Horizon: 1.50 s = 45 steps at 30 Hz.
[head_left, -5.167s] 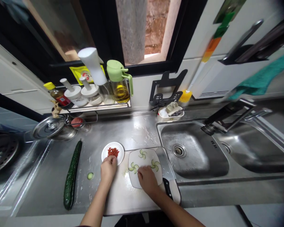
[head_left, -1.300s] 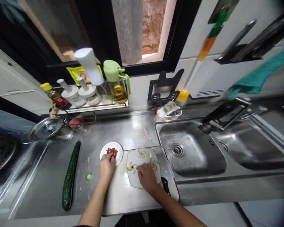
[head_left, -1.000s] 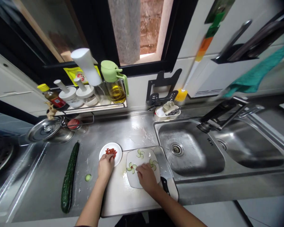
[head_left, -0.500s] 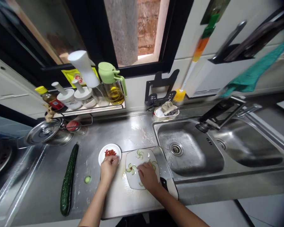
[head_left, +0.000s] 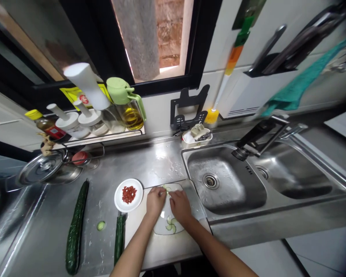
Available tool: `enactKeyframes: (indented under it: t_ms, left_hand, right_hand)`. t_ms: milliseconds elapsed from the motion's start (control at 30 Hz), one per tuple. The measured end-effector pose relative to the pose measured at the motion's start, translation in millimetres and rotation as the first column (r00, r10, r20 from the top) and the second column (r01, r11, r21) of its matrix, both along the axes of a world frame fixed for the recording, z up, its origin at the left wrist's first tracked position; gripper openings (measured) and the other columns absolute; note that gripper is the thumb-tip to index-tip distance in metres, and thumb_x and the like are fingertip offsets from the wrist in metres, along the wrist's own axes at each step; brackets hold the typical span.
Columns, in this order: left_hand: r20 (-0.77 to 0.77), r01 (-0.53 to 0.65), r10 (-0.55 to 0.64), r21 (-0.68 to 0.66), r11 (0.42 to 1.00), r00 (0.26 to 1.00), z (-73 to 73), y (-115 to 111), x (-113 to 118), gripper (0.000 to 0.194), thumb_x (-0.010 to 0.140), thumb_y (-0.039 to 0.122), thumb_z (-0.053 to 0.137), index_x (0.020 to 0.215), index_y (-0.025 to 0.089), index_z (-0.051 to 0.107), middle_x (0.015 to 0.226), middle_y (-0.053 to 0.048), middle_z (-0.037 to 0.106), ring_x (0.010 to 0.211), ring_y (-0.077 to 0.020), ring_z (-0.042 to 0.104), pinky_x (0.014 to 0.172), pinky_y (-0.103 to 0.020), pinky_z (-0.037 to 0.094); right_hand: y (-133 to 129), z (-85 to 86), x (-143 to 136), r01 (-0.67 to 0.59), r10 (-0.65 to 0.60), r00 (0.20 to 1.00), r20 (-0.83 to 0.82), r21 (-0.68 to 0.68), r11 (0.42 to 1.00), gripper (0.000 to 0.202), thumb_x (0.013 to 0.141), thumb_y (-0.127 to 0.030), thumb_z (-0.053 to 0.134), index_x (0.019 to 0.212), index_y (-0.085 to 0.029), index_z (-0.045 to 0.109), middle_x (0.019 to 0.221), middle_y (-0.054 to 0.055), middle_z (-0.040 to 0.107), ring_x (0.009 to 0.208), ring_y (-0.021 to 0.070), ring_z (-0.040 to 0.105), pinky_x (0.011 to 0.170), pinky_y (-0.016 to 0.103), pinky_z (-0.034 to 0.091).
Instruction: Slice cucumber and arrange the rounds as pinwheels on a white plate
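A pale square plate [head_left: 165,227] lies on the cutting board [head_left: 158,252], with cucumber slices arranged in small pinwheels on it. One cucumber pinwheel [head_left: 171,225] shows near the plate's front edge. At the plate's far side, my left hand [head_left: 155,202] has its fingertips pinched together over cucumber slices; whatever is between them is too small to make out. Close beside it, my right hand [head_left: 180,206] reaches to the same slices with its fingers apart, partly hiding the plate. Small red pieces [head_left: 129,194] are heaped on a round white dish [head_left: 117,204] left of my hands.
A whole cucumber [head_left: 76,231] and a cucumber end piece [head_left: 100,225] lie on the steel counter to the left. Another cucumber [head_left: 120,234] rests against the board. On the right is a double sink [head_left: 227,181]; a seasoning shelf [head_left: 123,134] and lidded pot [head_left: 46,169] stand behind.
My left hand has left the dish of red pieces and moved right to the square plate's far side. My right hand stays over the plate, now meeting the left. The camera view has shifted slightly.
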<state>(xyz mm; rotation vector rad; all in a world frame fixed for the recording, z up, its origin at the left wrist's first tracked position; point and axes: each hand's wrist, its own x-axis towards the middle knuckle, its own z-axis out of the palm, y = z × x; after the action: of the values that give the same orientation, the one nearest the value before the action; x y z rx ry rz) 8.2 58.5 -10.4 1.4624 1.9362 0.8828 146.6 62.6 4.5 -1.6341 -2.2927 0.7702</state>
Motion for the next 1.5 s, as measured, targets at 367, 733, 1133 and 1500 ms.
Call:
enactKeyframes:
  t_ms: [367,733,1133,1500]
  left_hand:
    - [-0.026,0.007,-0.008,-0.027,1.0,1.0,-6.7,2.3,3.2,0.016,0.076,0.018,0.054,0.076,0.019,0.069,0.077,-0.004,0.068,0.075,-0.0163,0.06,0.075,-0.03,0.045]
    - [-0.02,0.031,-0.032,-0.035,0.999,0.999,-5.2,1.7,1.3,0.017,0.077,0.019,0.052,0.076,0.019,0.07,0.076,-0.004,0.068,0.077,-0.0166,0.06,0.076,-0.03,0.045]
    - [-0.026,0.029,-0.03,-0.04,0.999,0.999,-0.3,2.6,0.7,0.02,0.079,0.019,0.052,0.077,0.019,0.071,0.076,-0.005,0.068,0.078,-0.0166,0.061,0.076,-0.029,0.045]
    - [-0.021,0.004,-0.004,0.011,1.0,1.0,9.1,-3.6,-5.4,0.019,0.079,0.021,0.053,0.082,0.019,0.071,0.083,-0.005,0.069,0.08,-0.0169,0.062,0.079,-0.031,0.047]
  right_hand:
    - [5.7,-2.7,-4.7,-0.008,0.008,0.999,0.035,0.004,1.0,0.031,0.083,-0.013,0.045,0.11,-0.02,0.06,0.1,0.007,0.061,0.095,0.0218,0.046,0.087,0.032,0.031]
    - [6.4,-5.8,-9.1,-0.003,0.003,0.999,0.049,0.003,1.0,0.03,0.083,-0.014,0.046,0.107,-0.02,0.062,0.098,0.007,0.06,0.095,0.0222,0.045,0.085,0.032,0.032]
    - [6.8,-5.3,-8.2,-0.019,0.019,0.998,0.063,0.01,1.0,0.031,0.084,-0.016,0.045,0.11,-0.02,0.061,0.1,0.008,0.06,0.095,0.0226,0.046,0.087,0.033,0.031]
    - [7.9,-2.7,-5.8,-0.024,0.024,0.998,0.06,-0.003,1.0,0.033,0.084,-0.017,0.044,0.113,-0.018,0.06,0.1,0.009,0.061,0.096,0.0228,0.046,0.088,0.033,0.032]
